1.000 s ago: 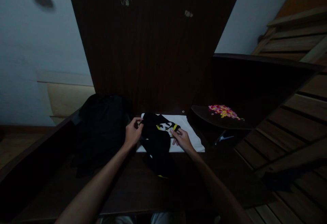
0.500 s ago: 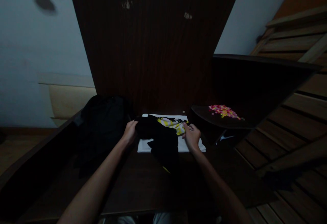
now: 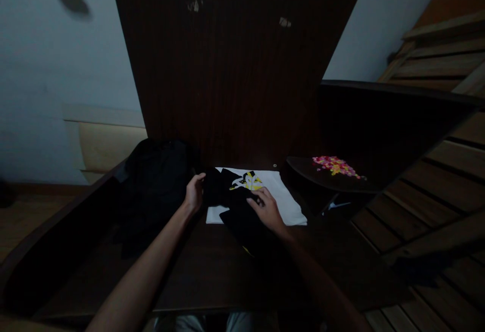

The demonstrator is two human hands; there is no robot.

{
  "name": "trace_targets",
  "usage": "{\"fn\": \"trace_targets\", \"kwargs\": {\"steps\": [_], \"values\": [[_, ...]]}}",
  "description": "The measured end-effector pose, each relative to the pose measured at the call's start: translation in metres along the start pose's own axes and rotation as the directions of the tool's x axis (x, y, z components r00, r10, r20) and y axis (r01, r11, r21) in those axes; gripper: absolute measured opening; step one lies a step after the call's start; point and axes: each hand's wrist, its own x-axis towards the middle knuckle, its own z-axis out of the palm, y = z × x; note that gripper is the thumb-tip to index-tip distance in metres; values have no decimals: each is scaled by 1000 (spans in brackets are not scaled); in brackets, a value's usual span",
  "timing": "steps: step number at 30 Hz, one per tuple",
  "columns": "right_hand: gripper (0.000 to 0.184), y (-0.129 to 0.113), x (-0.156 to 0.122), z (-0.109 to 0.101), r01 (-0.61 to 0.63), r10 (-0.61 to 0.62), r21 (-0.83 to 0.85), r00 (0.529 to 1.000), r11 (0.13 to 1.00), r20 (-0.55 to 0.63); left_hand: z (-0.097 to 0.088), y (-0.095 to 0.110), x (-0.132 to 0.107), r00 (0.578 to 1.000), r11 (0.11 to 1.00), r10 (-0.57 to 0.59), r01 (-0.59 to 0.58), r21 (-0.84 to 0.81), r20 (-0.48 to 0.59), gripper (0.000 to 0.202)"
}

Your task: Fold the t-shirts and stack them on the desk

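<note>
Black cloth garment with yellow-and-white print (image 3: 235, 199): held bunched over a flat white folded cloth (image 3: 290, 203), its lower part extended past the near edge.
Left hand (image 3: 194, 193): grip closed on the garment's left edge.
Right hand (image 3: 268, 208): fabric pinched just below the print.
Dark wooden surface (image 3: 197, 276): occupied at left by a bulky black fabric bundle (image 3: 159, 185).
Dark curved shelf (image 3: 322, 179): strewn with small pink-and-yellow pieces (image 3: 335, 166).

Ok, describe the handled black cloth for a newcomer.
Below the tall dark panel lies a white sheet. Partly covering it, held by left hand and right hand, is the black cloth; its yellow-and-white print distinguishes it from the black bundle at left.
</note>
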Motion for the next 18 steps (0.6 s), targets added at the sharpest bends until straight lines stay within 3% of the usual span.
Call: {"fn": "trace_targets", "kwargs": {"steps": [3, 7, 13, 18], "values": [[33, 6, 5, -5, -63, 70, 42, 982, 997, -174, 2, -7, 1, 997, 990, 63, -69, 120, 54, 32], [41, 14, 9, -13, -175, 222, 173, 924, 969, -310, 3, -23, 4, 993, 965, 7, -38, 260, 122, 47], [44, 24, 11, -19, -205, 309, 305, 887, 930, -344, 1, -32, 9, 994, 977, 90, -101, 188, 70, 57], [48, 18, 13, -22, -208, 297, 286, 902, 935, -312, 6, -20, 3, 997, 996, -61, 58, 65, 39, 46]]}}
